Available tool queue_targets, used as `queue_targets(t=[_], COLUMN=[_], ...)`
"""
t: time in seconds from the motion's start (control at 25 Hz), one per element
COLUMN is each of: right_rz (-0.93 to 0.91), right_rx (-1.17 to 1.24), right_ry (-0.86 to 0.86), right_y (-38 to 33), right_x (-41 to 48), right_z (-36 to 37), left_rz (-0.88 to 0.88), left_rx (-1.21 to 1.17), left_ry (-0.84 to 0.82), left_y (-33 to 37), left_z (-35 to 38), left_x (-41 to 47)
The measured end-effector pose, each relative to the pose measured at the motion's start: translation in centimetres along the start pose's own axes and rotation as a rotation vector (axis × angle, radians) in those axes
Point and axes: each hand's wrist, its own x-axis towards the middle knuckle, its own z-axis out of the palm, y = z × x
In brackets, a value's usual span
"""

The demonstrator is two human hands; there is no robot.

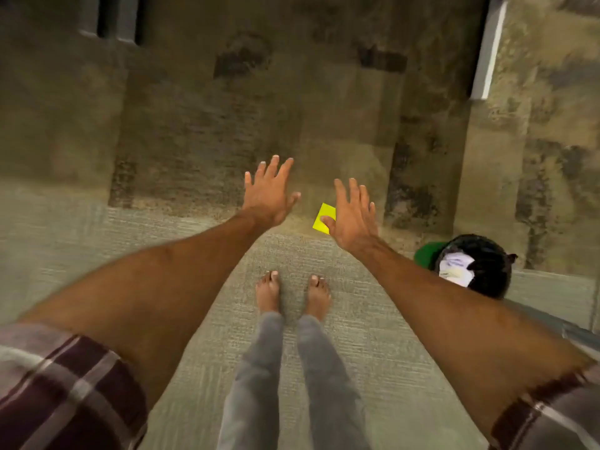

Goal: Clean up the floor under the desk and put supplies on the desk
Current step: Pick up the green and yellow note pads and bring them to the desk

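The yellow paper square (323,219) on the carpeted floor (373,368) is partly hidden by the right hand (352,216), whose thumb overlaps it; contact cannot be judged. Both hands are spread wide and empty, the left hand (269,193) well apart from it. A black mesh bin (487,264) is partly covered by the right arm.

We count two hands, our left hand (268,193) and our right hand (352,212), both with fingers spread. There is one yellow sticky note (323,217) on the floor, one black bin (480,264) with one white crumpled paper (454,269) in it, and two bare feet: left foot (268,292), right foot (318,295).
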Motion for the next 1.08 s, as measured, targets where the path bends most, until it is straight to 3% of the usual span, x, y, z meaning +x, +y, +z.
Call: queue_targets(t=[0.28,0.52,0.92,1.08], right_rz=[0.052,0.058,0.037,0.073], right_rx=[-0.062,-0.114,-0.259,-0.3], right_ry=[-0.099,-0.07,-0.047,-0.004], right_y=[4.3,8.1,10.9,10.9], right_x=[8.0,16.5,23.1,24.2], right_z=[16.6,27.4,32.9,32.3], left_rz=[0.008,0.057,0.031,0.023], left_rx=[0.097,0.19,0.218,0.25], left_ry=[-0.097,-0.092,-0.118,-0.035], left_y=[-9.3,-15.6,-18.3,-18.1], left_z=[14.2,24.9,30.8,31.1], left_x=[7.9,15.3,21.6,21.7])
